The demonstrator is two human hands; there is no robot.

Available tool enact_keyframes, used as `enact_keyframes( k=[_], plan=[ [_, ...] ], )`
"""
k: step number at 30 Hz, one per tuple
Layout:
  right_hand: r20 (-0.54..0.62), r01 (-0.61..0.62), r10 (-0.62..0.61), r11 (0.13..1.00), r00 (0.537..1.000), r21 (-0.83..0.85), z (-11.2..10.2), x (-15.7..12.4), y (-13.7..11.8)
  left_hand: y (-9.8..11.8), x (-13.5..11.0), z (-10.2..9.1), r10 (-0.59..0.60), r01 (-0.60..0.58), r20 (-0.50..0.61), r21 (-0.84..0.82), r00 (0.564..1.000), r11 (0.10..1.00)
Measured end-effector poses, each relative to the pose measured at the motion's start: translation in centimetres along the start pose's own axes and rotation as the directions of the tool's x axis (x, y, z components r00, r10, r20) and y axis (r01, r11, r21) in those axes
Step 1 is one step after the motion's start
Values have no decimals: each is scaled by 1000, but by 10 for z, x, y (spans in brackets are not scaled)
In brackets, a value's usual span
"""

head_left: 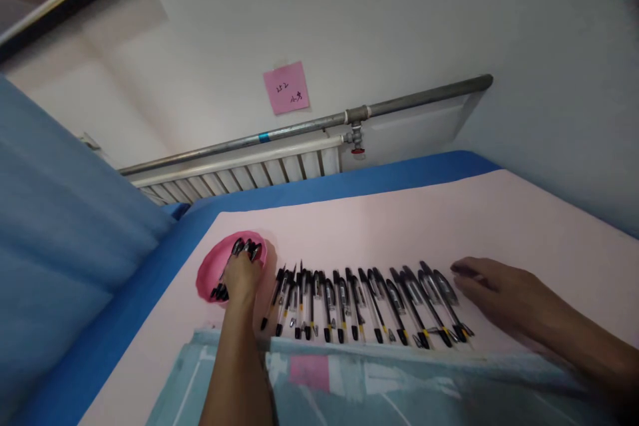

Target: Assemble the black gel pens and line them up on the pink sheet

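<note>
My left hand (243, 276) reaches into a pink bowl (208, 265) at the left, its fingers closed around black pens (238, 245) whose dark ends stick out past it. The fingertips themselves are hidden. My right hand (492, 283) hovers or rests just past the right end of a long row of pens (367, 303), thumb and forefinger apart, with nothing visible between them. The row holds many clear-barrelled pens with black caps and yellow bands, lying side by side. Small metallic-looking tips (392, 335) lie among their lower ends.
A pale pink sheet (399, 226) covers the blue table (319, 190). Along the near edge lies light blue patterned cloth (379, 389). A blue curtain (64, 213) hangs at the left. Behind stand a white radiator (259, 173), a metal pipe (424, 94) and a wall with a pink note (287, 88).
</note>
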State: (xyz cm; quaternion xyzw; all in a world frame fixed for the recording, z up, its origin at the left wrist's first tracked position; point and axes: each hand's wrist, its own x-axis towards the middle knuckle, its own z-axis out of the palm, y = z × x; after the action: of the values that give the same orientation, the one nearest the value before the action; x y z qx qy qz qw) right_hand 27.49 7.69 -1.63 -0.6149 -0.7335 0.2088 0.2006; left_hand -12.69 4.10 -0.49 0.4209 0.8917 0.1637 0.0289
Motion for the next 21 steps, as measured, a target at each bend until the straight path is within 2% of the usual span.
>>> enact_keyframes(
  k=[6,10,13,16,17,18,19,20,21],
  plan=[
    [-11,47,-47,999,999,14,6,2,7,-5,6,7,-73,72,1,33,997,997],
    [-50,72,-71,997,996,16,5,3,9,-3,7,1,-89,88,-34,-24,995,996],
    [-123,64,-56,996,991,55,0,0,2,9,-2,-11,-56,41,-112,-128,992,991],
    [-217,78,-40,983,975,168,-6,-7,-17,39,-30,-16,42,-92,-165,-310,985,946],
    [-238,89,-34,970,971,225,-6,-11,-25,52,-44,-13,98,-147,-138,-413,986,899],
    [-237,97,-26,951,971,292,-6,-16,-34,65,-60,-9,157,-140,-33,-651,987,746],
    [-213,98,-21,927,977,362,-4,-20,-43,78,-77,-3,246,-49,111,-825,963,563],
    [-168,89,-16,894,986,438,-2,-24,-52,91,-94,4,355,89,261,-896,898,435],
    [-105,67,-13,849,994,524,2,-29,-59,102,-111,10,441,224,376,-906,815,359]
  ],
)
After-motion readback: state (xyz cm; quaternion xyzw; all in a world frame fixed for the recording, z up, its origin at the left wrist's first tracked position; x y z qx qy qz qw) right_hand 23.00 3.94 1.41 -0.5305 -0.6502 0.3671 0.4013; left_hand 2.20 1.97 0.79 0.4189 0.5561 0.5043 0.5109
